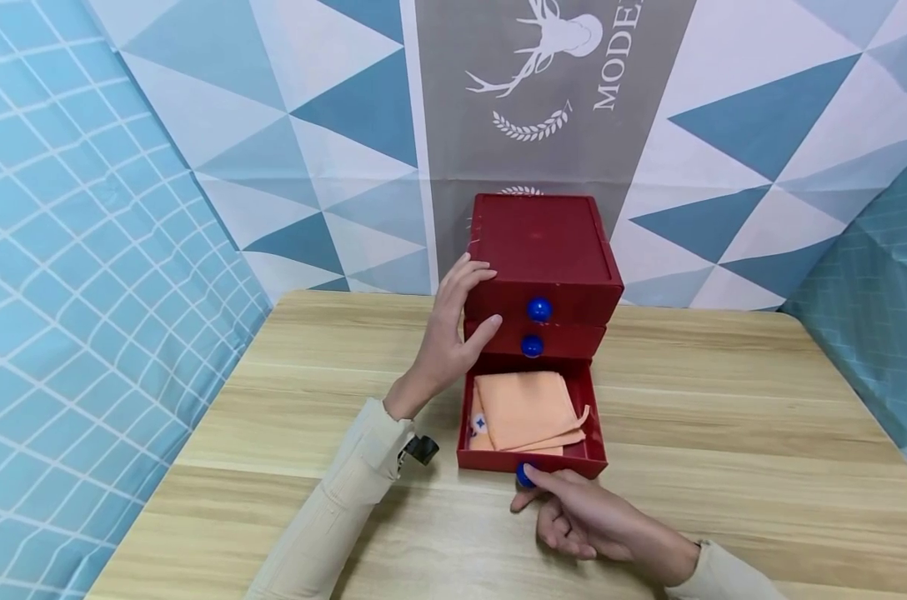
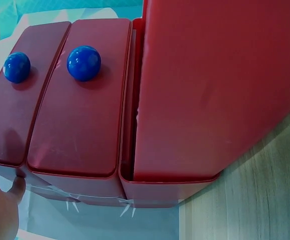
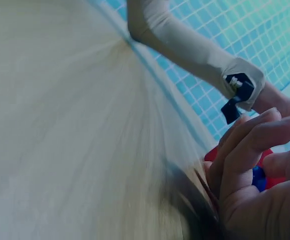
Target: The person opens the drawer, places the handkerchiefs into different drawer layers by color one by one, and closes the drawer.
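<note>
A small red drawer cabinet stands on the wooden table, its bottom drawer pulled out. Inside that drawer lies a folded peach cloth with a small loop and a white label. My right hand pinches the drawer's blue knob between thumb and index finger, the other fingers curled below. Against the cabinet's left side rests my left hand, fingers reaching the top edge and thumb by the front edge. In the left wrist view, two blue knobs mark the upper drawers, both closed.
The wooden tabletop extends on both sides of the cabinet. Behind it hangs a patterned cloth backdrop, and a blue gridded cloth borders the left side. A dark strap hangs at the left wrist.
</note>
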The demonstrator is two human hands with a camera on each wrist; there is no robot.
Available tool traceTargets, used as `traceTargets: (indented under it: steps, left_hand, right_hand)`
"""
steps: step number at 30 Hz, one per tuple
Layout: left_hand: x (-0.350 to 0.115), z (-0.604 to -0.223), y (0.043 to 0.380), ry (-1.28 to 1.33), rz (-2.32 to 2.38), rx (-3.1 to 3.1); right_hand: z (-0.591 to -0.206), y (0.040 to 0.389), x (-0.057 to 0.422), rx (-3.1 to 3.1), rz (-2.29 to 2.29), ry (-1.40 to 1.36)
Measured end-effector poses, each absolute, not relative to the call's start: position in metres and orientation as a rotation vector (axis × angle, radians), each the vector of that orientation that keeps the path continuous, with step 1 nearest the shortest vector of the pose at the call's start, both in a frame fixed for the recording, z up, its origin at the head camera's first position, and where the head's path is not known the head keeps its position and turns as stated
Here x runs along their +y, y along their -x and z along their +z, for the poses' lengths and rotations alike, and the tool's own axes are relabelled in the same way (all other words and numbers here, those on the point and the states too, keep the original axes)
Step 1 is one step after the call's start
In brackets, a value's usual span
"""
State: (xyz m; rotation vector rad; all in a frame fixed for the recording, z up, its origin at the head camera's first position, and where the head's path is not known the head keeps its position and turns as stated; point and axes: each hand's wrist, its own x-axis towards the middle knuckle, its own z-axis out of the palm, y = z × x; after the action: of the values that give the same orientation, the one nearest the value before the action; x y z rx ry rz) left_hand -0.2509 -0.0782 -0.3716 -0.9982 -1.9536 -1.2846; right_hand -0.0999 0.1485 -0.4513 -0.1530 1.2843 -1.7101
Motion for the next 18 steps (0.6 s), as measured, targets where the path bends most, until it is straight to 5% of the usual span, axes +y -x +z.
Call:
traceTargets:
  steps: [18]
  left_hand:
    - [-0.080, -0.370, 0.250, 0.993, -1.254, -1.984]
  right_hand:
    - [-0.448, 0.110, 0.151, 1.245, -1.759, 0.153]
